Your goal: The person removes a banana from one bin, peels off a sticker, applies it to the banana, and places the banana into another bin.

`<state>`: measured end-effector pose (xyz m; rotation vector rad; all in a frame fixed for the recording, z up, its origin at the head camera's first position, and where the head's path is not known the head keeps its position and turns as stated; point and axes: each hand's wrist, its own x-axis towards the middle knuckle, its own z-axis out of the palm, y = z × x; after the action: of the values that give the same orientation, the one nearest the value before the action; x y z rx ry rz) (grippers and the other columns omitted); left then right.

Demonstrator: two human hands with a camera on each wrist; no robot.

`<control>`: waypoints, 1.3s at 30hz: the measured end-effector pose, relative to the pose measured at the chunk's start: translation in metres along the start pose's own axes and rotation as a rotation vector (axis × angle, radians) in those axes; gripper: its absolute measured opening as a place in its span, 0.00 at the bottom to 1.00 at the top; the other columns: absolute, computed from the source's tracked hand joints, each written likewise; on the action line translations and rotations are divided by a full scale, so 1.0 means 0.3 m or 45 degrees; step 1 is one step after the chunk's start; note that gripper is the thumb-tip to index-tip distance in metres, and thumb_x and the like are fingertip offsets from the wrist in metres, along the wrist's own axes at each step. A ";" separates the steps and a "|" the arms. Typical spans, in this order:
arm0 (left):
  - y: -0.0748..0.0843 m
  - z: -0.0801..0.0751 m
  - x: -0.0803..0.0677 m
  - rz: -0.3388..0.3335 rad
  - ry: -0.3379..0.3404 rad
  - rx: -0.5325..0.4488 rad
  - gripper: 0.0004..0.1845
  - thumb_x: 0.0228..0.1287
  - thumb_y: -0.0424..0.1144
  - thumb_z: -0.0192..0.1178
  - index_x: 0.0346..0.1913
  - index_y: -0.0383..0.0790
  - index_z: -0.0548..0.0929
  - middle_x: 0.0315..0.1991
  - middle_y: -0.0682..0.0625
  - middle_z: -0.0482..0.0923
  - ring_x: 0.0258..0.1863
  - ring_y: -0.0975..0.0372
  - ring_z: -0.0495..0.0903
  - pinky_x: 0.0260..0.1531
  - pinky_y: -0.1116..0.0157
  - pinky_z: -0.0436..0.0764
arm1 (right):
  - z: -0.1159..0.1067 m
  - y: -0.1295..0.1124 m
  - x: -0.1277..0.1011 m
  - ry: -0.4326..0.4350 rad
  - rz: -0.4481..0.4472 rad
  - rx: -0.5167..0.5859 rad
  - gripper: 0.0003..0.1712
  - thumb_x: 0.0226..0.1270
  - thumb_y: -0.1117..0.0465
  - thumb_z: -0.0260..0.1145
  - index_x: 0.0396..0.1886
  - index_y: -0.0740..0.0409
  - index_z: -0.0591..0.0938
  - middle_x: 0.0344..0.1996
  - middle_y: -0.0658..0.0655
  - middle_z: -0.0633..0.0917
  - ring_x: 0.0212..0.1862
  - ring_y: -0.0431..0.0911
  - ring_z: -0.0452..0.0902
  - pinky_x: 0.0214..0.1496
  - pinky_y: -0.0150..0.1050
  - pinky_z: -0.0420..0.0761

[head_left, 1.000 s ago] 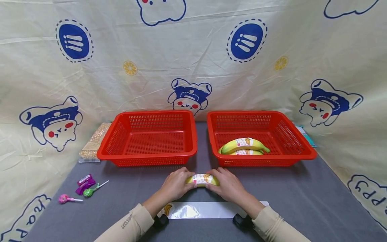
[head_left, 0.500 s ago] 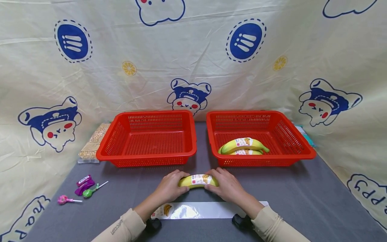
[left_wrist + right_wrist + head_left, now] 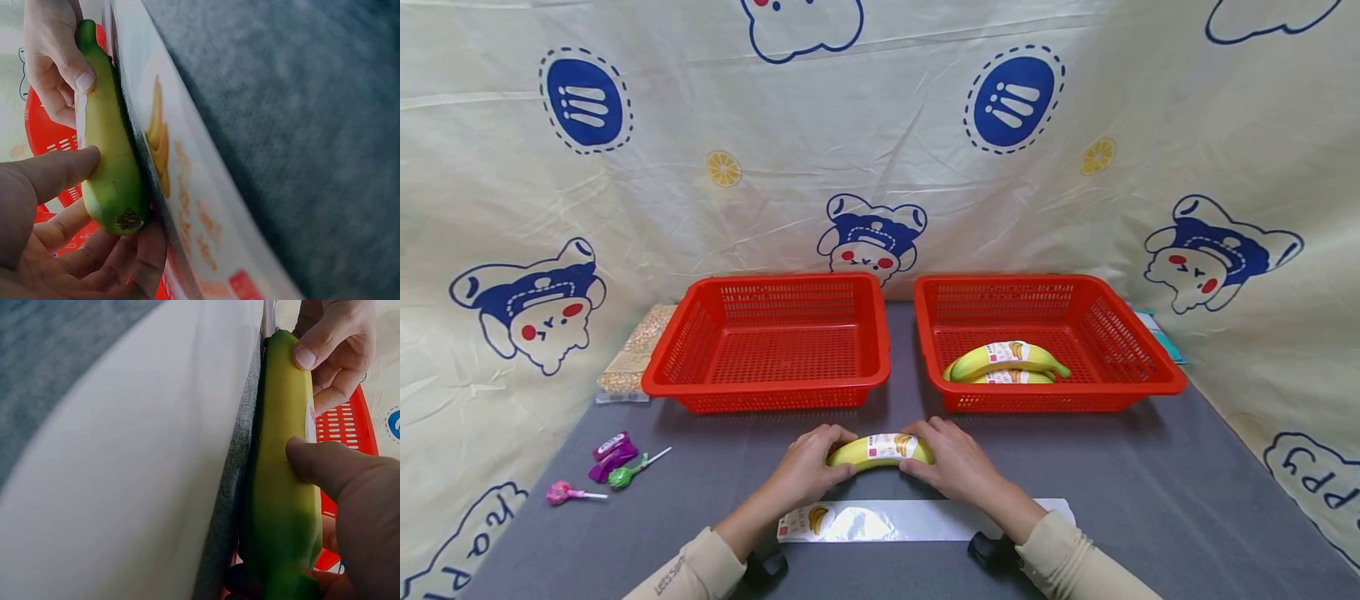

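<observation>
Grey surface (image 3: pixel 1150 467): left red basket (image 3: pixel 765 392) empty, right basket (image 3: pixel 1150 379) holds two bananas (image 3: pixel 1000 360); at lower centre my left hand (image 3: pixel 808 467) and right hand (image 3: pixel 951 462) grasp a labelled banana (image 3: pixel 880 451) by its ends.

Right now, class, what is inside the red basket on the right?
Two bananas with paper labels lie inside the right basket, one partly hiding the other. The basket floor under them is covered. The left basket shows only its mesh floor.

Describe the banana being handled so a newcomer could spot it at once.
Start at the two red baskets side by side on the grey table. In front of the gap between them lies a banana with a white label, gripped by the left hand and right hand. Unlike the two bananas in the right basket, it lies outside any basket.
</observation>
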<state>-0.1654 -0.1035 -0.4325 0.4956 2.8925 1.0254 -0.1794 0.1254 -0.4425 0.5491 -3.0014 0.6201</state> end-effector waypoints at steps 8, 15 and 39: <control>-0.003 0.005 0.000 0.005 0.007 0.021 0.16 0.53 0.38 0.67 0.47 0.45 0.82 0.40 0.52 0.79 0.37 0.63 0.74 0.39 0.62 0.71 | -0.020 0.023 -0.021 0.009 -0.007 0.140 0.25 0.53 0.48 0.71 0.51 0.46 0.80 0.35 0.45 0.77 0.38 0.39 0.68 0.40 0.38 0.68; -0.006 0.009 -0.002 0.017 0.018 0.021 0.16 0.53 0.37 0.67 0.47 0.44 0.81 0.39 0.52 0.79 0.37 0.63 0.74 0.39 0.61 0.71 | -0.063 0.087 -0.059 0.021 0.126 0.355 0.24 0.56 0.50 0.70 0.52 0.51 0.80 0.38 0.47 0.80 0.40 0.39 0.73 0.42 0.36 0.73; -0.002 0.013 -0.008 0.001 0.016 0.016 0.17 0.54 0.38 0.67 0.48 0.44 0.80 0.43 0.51 0.80 0.39 0.63 0.74 0.39 0.62 0.72 | -0.253 0.381 -0.132 0.276 0.703 0.969 0.36 0.66 0.38 0.55 0.57 0.66 0.69 0.38 0.50 0.84 0.38 0.39 0.80 0.44 0.30 0.80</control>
<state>-0.1628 -0.1021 -0.4362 0.4929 2.9122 1.0144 -0.1850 0.2663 -0.4196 -0.3638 -2.6039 1.7365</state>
